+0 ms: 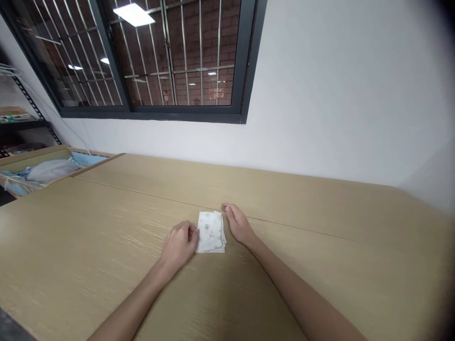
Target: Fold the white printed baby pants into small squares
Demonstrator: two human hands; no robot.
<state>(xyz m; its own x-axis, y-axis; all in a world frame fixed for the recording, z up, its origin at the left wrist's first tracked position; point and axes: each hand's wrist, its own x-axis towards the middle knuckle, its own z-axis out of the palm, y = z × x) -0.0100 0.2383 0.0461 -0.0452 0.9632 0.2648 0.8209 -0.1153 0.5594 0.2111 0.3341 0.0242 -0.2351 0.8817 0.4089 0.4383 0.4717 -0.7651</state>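
A small white cloth (pixel 210 232) with a scattered printed pattern lies folded into a layered square on the tabletop. At its left edge, my left hand (pixel 181 242) rests with curled fingers, and thumb and fingertips close on that edge. My right hand (pixel 239 223) lies on its side by the cloth's upper right corner, fingers stretched forward and holding nothing visible. Along the right side and bottom of the cloth, the layer edges are slightly uneven.
The wide tan table (pixel 117 227) has a seam running across it behind the cloth. A wooden-edged bin (pixel 99 161) with blue lining and a pale bundle (pixel 53 170) is at far left, near a metal shelf (pixel 31 102). Behind are a white wall (pixel 320 94) and a barred window (pixel 185 113).
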